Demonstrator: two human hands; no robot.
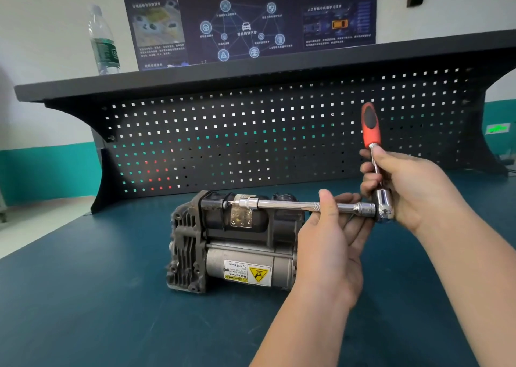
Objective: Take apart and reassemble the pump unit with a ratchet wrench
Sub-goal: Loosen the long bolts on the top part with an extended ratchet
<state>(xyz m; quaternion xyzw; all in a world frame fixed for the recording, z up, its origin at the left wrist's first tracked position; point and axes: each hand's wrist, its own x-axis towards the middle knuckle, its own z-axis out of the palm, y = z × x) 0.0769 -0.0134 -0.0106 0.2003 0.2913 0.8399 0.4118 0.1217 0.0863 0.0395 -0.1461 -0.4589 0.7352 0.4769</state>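
Note:
The pump unit, a grey and black metal body with a yellow warning label, lies on its side on the dark green bench top. A ratchet wrench with a red and black handle points upward. Its long chrome extension bar runs level to the left, and the socket at its tip meets a bolt on the upper part of the pump. My left hand cradles the extension bar near its right end. My right hand grips the wrench shaft just above the ratchet head.
A black perforated back panel with a shelf on top rises behind the bench. A clear water bottle stands on the shelf at the left. A dark poster hangs on the wall behind.

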